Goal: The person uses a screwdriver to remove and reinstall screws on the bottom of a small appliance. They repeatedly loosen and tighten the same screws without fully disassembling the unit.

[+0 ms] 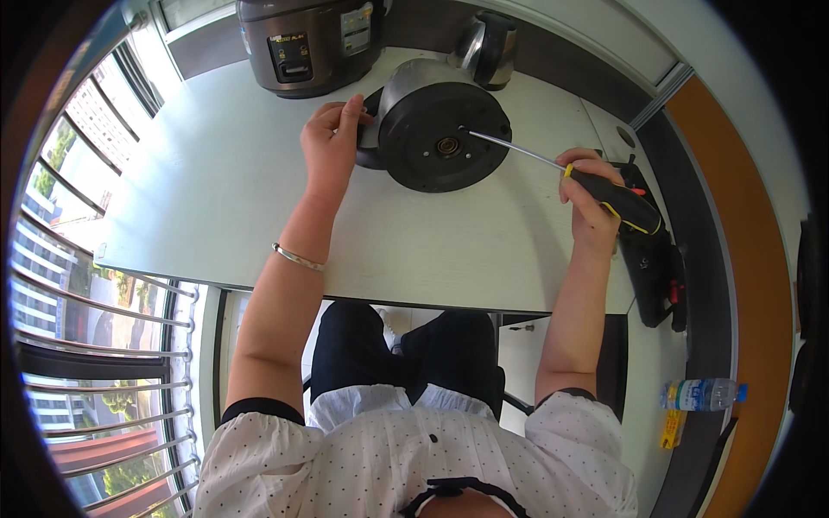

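Observation:
A metal electric kettle (418,76) lies on its side on the table, its round black base (432,164) facing me. At the centre of the base is a round connector (447,146), with small holes or screws around it. My left hand (332,138) is closed on the kettle's black handle (370,155), at the left of the body. In my right hand (592,194) is a screwdriver (617,197) with a black and yellow handle. Its long metal shaft points left, and the tip meets the upper part of the base. Whether it sits in a screw cannot be made out.
A brown electric cooker (315,47) stands at the back left of the white table (216,190). Behind the kettle on its side is an upright metal kettle (486,50). A black tool case (649,259) lies at the right edge, a water bottle (704,394) nearer. A barred window (104,319) is left.

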`<state>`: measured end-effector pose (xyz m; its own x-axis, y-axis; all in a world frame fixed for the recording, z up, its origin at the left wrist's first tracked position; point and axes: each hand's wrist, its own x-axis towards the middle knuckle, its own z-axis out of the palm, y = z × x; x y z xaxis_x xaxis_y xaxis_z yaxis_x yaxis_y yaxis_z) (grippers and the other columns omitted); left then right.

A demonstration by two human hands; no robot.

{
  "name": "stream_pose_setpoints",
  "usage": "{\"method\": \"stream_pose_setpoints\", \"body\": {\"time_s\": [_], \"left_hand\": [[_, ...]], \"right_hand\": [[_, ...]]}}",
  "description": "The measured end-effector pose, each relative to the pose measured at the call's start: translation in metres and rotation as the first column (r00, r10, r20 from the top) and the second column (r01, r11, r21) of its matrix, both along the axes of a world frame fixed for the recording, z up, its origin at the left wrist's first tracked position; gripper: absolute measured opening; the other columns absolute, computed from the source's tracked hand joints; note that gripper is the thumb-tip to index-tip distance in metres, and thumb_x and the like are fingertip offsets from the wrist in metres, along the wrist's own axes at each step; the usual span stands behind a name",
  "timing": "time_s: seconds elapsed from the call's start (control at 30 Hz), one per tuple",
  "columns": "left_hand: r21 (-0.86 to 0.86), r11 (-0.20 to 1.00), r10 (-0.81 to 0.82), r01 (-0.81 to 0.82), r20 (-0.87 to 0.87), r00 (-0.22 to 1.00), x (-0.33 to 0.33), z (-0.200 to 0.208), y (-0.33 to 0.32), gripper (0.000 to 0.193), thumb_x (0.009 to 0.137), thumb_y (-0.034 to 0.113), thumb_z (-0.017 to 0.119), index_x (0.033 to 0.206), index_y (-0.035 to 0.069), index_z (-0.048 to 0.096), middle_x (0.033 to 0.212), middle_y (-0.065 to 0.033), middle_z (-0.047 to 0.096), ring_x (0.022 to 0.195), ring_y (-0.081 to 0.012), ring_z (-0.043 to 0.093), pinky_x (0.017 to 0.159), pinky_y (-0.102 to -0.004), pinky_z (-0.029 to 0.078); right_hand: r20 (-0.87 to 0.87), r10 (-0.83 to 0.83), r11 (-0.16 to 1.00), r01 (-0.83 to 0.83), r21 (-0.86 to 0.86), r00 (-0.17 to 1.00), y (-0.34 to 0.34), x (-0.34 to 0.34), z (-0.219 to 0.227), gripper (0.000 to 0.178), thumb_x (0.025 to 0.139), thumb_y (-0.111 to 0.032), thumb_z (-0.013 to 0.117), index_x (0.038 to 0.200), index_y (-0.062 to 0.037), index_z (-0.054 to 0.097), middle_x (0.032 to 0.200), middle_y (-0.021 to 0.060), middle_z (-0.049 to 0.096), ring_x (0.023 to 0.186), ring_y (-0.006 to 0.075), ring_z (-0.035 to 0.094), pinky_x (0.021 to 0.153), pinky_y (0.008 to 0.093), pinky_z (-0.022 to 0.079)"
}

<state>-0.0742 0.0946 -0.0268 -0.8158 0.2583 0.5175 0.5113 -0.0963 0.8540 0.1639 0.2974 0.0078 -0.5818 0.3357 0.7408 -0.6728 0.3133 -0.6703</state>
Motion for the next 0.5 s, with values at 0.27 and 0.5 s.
{"method": "stream_pose_setpoints", "body": {"time_s": [0.27, 0.5], "left_hand": [[-0.027, 0.989, 0.139, -0.144, -0.127, 0.982, -0.007, -0.007, 0.005, 0.03, 0.081, 0.031, 0.07, 0.095, 0.005, 0.067, 0.088, -0.0063, 0.065, 0.085, -0.0222, 0.057, 0.075, -0.0324, 0.043], [-0.072, 0.975, 0.183, -0.211, -0.285, 0.941, -0.018, -0.017, 0.003, 0.032, 0.08, 0.031, 0.07, 0.103, 0.01, 0.065, 0.087, -0.0021, 0.065, 0.086, -0.0241, 0.055, 0.08, -0.035, 0.042]], "right_hand": [[0.018, 0.059, 0.997, -0.058, -0.042, 0.998, 0.003, 0.001, -0.002, 0.027, 0.069, 0.004, 0.068, 0.095, 0.0016, 0.063, 0.1, 0.0232, 0.061, 0.064, 0.0159, 0.055, 0.057, 0.0242, 0.044], [-0.111, 0.025, 0.962, -0.054, -0.268, 0.994, 0.005, 0.019, -0.024, 0.022, 0.072, 0.007, 0.059, 0.093, 0.0024, 0.062, 0.097, 0.0238, 0.06, 0.067, 0.0215, 0.058, 0.058, 0.0298, 0.047]]}}
